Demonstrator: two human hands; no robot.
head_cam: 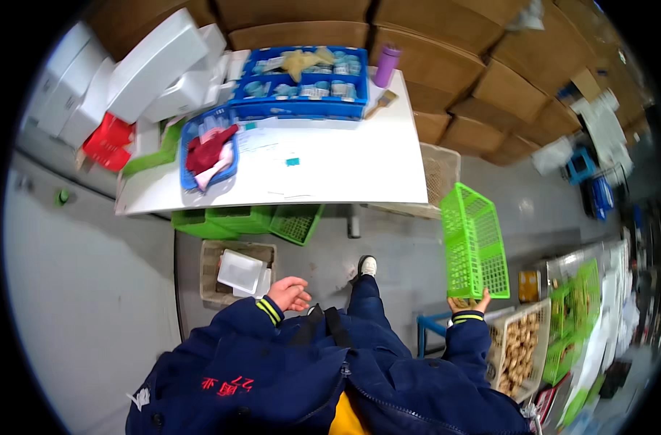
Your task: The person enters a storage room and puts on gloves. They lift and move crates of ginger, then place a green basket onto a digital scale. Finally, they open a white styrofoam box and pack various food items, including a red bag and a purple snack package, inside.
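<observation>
My right hand grips the near end of a green plastic basket, which is tilted and held over the floor to the right of the white table. Nothing shows inside the basket. My left hand hangs in front of my body with its fingers loosely curled and holds nothing. Near it on the floor stands a beige crate with white plastic containers. On the table are a blue divided crate with small packed items, a blue basket with red and pink cloths, a brush and a purple bottle.
Cardboard boxes are stacked behind the table. White foam boxes stand at its left. Green crates sit beneath it. At the right are a crate of brown pieces, a blue metal frame and more green baskets.
</observation>
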